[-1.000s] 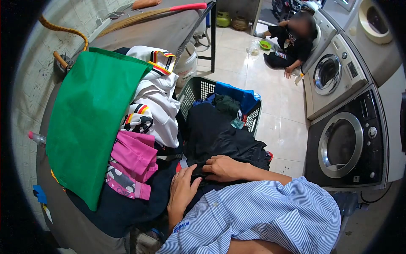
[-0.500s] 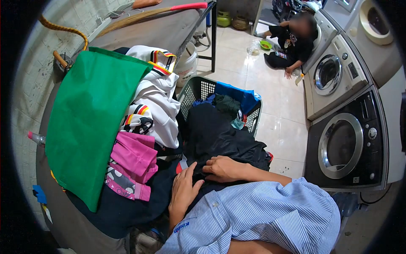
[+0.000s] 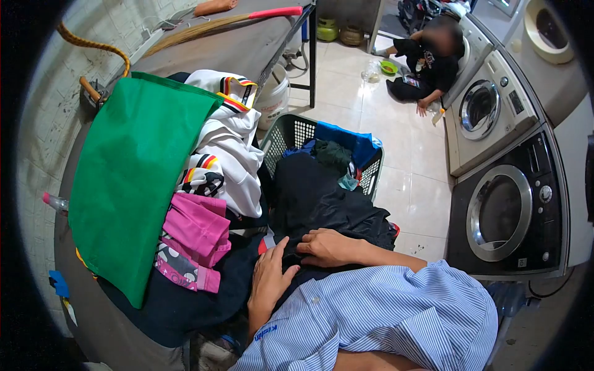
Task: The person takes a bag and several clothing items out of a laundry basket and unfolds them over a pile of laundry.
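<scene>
On dark clothes (image 3: 322, 201), the left hand (image 3: 271, 281) lies flat; I can't tell if the right hand (image 3: 328, 247) grips. Tugging could tip the basket (image 3: 280, 135).

White brick wall (image 3: 43, 133) on L; shiny pale tile floor (image 3: 405, 154) in mid; grey table (image 3: 226, 38) nr wall; cream washer (image 3: 479, 111) next to black washer (image 3: 499, 211) on R.

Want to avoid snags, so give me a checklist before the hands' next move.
1. Left hand on the black clothing: ok.
2. Right hand on the black clothing: ok.
3. Right hand's hold secure: cannot tell, its grasp is hidden.
4. Basket rim fully visible: not ok, black clothing hides its near side.
5. White garment uncovered: not ok, the green bag overlaps it.
</scene>
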Tool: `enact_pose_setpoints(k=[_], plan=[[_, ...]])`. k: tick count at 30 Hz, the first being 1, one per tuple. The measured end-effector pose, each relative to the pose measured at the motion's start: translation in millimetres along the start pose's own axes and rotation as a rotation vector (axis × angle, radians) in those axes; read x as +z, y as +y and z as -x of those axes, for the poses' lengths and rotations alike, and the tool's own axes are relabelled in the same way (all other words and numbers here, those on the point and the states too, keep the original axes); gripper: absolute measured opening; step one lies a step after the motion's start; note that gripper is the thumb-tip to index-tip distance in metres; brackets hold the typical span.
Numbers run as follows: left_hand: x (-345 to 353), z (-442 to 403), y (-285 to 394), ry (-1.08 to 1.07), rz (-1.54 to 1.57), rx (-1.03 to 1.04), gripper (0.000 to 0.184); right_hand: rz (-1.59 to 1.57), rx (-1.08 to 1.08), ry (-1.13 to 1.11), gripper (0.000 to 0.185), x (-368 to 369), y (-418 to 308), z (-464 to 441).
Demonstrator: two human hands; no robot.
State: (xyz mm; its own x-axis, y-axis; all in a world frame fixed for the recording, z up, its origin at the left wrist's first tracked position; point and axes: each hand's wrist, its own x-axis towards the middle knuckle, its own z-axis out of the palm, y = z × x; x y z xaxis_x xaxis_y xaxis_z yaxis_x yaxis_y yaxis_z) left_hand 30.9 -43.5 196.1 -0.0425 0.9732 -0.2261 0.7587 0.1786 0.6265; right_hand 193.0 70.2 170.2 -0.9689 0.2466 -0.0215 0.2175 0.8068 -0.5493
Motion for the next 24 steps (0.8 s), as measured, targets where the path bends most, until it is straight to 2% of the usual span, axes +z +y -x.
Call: enact_pose_setpoints(k=[9, 14, 18, 24], plan=[[-4, 3, 5, -0.004, -0.028, 0.0, 0.051, 0.0, 0.007, -0.018, 0.023, -3, 0, 2], [-8, 3, 8, -0.028, 0.012, 0.009, 0.04, -0.038, -0.003, 0.008, 0.025, 0, 2, 2], [-3, 2, 0, 0.039, 0.043, 0.07, 0.031, -0.042, 0.006, -0.005, 0.025, -3, 4, 2], [-8, 2, 8, 0.09, 0.08, 0.061, 0.028, -0.04, 0.039, 0.017, 0.025, -11, 9, 3]])
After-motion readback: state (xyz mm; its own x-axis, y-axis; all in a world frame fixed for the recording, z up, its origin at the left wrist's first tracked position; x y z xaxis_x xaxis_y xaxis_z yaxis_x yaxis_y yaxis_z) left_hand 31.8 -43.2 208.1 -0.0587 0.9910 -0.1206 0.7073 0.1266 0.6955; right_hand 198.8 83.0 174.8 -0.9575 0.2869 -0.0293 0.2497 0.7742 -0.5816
